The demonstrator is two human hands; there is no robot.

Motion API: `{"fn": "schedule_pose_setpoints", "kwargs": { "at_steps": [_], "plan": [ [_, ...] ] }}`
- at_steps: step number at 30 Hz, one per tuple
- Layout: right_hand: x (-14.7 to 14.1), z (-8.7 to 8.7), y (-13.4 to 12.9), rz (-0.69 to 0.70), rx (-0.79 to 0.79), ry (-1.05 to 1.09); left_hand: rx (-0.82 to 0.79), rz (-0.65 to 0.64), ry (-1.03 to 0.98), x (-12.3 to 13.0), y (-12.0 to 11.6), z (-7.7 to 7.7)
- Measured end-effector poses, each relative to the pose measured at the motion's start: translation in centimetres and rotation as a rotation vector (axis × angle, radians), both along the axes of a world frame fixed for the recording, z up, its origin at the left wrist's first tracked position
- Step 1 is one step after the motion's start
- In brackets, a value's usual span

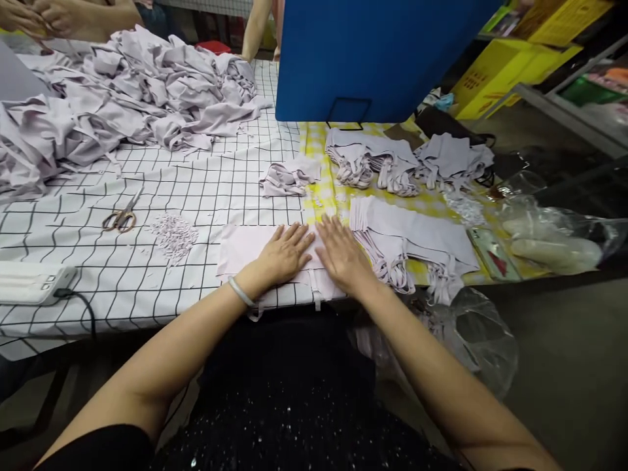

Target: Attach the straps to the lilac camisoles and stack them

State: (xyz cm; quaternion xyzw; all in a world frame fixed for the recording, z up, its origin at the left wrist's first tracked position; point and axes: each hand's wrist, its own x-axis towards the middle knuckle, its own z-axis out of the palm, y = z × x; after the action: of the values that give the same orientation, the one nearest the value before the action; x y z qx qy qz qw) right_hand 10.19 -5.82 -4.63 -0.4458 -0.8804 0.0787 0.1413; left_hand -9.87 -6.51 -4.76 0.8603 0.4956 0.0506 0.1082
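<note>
A pale lilac fabric piece with thin straps [243, 245] lies flat along the near edge of the table. My left hand [287, 252] presses on its middle, palm down with fingers outstretched. Flat on its right end rests my right hand [341, 252], fingers extended, close beside the left. Just right of that hand is a neat stack of similar strapped pieces [412, 229]. A small crumpled piece [289, 176] lies beyond my hands. To the left are scissors [122, 216] and a little heap of fabric snippets [174, 237].
A big pile of lilac fabric [147, 91] covers the back left. A blue board [363, 59] stands at the back, with more stacked pieces [373, 154] before it. A white power bank [32, 282] with a cable, a phone [493, 254] and plastic bags [554, 235] sit near the edges. Another person's hands [49, 16] show top left.
</note>
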Motion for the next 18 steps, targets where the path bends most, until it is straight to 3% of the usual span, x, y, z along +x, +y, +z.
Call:
{"fn": "schedule_pose_setpoints", "kwargs": {
  "at_steps": [5, 8, 11, 15, 18],
  "plan": [
    [1.0, -2.5, -9.9, 0.113, 0.022, -0.071, 0.006, 0.002, 0.044, 0.9, 0.3, -1.1],
    [3.2, -1.6, -12.1, 0.154, -0.03, -0.018, -0.035, -0.021, 0.04, 0.6, 0.5, -0.7],
    [4.8, 0.1, -9.4, -0.033, -0.052, 0.177, -0.086, 0.042, 0.026, -1.3, 1.2, 1.2],
    [4.6, 1.2, -2.4, -0.381, -0.034, 0.265, -0.079, 0.538, 0.102, -7.3, 1.6, 4.8],
    [3.2, 0.8, 1.3, -0.486, -0.054, 0.16, -0.149, 0.641, 0.166, -11.8, 1.2, 6.4]
  ]
}}
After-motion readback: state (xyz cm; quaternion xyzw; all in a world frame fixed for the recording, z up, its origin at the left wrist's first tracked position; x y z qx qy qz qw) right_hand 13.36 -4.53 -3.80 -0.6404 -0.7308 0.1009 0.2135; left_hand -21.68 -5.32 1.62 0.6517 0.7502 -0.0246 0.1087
